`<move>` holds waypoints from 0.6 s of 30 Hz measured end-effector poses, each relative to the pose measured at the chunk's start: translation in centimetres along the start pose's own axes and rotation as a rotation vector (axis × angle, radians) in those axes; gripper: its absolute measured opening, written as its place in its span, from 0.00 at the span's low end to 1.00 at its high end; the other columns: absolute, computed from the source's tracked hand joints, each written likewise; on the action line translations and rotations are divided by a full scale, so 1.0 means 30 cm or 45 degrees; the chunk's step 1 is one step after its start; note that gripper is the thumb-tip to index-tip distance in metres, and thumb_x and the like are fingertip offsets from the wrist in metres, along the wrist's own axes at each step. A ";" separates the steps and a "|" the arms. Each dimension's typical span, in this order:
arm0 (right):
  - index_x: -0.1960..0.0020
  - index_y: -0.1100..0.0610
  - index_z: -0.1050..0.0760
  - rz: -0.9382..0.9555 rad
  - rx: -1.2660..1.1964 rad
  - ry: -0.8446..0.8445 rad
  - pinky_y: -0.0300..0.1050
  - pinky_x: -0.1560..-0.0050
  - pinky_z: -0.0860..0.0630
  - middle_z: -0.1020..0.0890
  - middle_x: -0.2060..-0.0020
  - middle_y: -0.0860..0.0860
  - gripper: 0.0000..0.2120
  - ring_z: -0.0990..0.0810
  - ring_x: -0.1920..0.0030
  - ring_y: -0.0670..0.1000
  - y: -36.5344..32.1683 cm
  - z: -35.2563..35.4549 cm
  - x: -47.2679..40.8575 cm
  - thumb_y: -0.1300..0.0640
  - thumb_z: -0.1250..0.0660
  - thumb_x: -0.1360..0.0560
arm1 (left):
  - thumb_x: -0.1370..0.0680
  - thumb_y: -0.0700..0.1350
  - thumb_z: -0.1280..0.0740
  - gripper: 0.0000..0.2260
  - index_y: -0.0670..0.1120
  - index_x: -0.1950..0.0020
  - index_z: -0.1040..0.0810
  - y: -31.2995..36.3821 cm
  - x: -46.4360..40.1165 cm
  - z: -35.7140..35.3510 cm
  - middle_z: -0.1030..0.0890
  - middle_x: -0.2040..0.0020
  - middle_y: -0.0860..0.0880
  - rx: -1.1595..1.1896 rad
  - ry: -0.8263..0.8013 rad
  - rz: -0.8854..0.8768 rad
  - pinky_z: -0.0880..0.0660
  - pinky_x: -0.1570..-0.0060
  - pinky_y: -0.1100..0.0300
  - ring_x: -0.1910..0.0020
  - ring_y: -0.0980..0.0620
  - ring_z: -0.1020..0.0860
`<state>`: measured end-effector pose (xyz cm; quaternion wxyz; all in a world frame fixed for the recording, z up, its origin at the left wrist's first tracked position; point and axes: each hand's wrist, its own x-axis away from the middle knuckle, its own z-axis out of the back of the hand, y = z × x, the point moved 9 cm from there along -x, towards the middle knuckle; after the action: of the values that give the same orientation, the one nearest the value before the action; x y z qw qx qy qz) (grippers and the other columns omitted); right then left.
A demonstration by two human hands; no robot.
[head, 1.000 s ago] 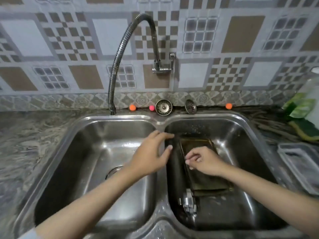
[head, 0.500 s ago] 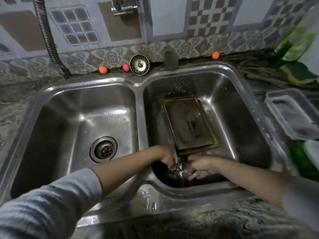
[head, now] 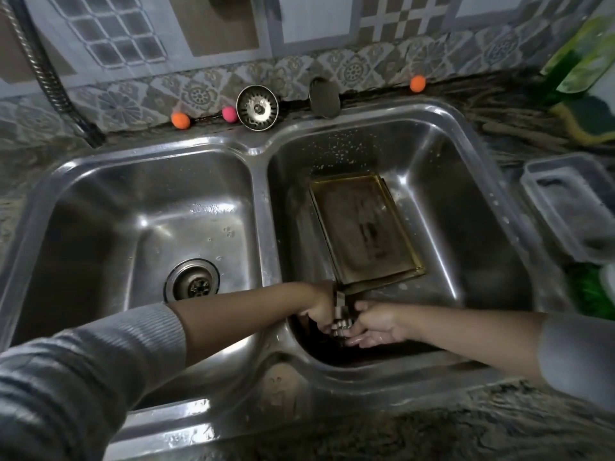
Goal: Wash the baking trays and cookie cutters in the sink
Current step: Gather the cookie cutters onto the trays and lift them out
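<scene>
Looking down into a home kitchen: double-bowl stainless sink (head: 263, 201) sitting in a mottled granite counter (head: 499, 430), patterned tile backsplash (head: 332, 38) running behind, flexible metal faucet hose (head: 43, 68) hanging at left, sink strainer (head: 257, 107) leaning against the wall, green scrub sponge (head: 585, 124) lying beside a plastic container (head: 565, 201).
</scene>
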<state>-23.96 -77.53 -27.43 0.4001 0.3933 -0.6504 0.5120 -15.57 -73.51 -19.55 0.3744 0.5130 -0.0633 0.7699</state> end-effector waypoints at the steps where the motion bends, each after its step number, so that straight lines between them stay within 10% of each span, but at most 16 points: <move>1: 0.22 0.52 0.58 -0.001 -0.011 -0.021 0.43 0.48 0.25 0.18 0.53 0.53 0.42 0.19 0.48 0.54 0.000 -0.004 0.008 0.72 0.37 0.24 | 0.28 0.38 0.28 0.30 0.40 0.30 0.38 0.001 0.009 0.003 0.26 0.41 0.44 0.028 0.012 -0.010 0.30 0.56 0.62 0.46 0.48 0.27; 7: 0.25 0.55 0.42 0.097 -0.033 -0.103 0.46 0.46 0.24 0.19 0.44 0.58 0.36 0.15 0.54 0.53 -0.065 0.015 0.160 0.74 0.33 0.28 | 0.25 0.33 0.33 0.28 0.44 0.29 0.40 -0.019 0.037 0.012 0.27 0.57 0.46 0.418 -0.044 0.045 0.25 0.70 0.63 0.67 0.52 0.26; 11: 0.48 0.51 0.27 0.195 -0.031 -0.088 0.46 0.43 0.23 0.16 0.50 0.57 0.19 0.16 0.50 0.54 -0.167 0.069 0.292 0.74 0.34 0.28 | 0.25 0.34 0.33 0.31 0.48 0.28 0.45 0.017 0.055 0.114 0.24 0.51 0.42 0.546 -0.006 0.007 0.23 0.65 0.61 0.66 0.52 0.24; 15: 0.44 0.55 0.26 0.272 0.063 0.035 0.47 0.40 0.25 0.17 0.47 0.58 0.18 0.18 0.46 0.56 -0.279 0.176 0.315 0.74 0.34 0.27 | 0.25 0.35 0.32 0.32 0.47 0.27 0.45 0.071 0.024 0.267 0.22 0.44 0.37 0.518 0.122 -0.033 0.21 0.49 0.49 0.55 0.43 0.19; 18: 0.37 0.57 0.29 0.282 0.047 0.112 0.46 0.45 0.24 0.19 0.50 0.57 0.21 0.18 0.49 0.57 -0.338 0.250 0.281 0.74 0.36 0.26 | 0.24 0.36 0.32 0.32 0.47 0.26 0.44 0.097 -0.023 0.344 0.24 0.45 0.40 0.523 0.214 -0.047 0.20 0.69 0.60 0.64 0.47 0.21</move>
<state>-18.62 -87.44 -17.23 0.3620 0.3036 -0.6621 0.5818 -9.63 -80.90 -14.49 0.2800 0.5137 0.1356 0.7996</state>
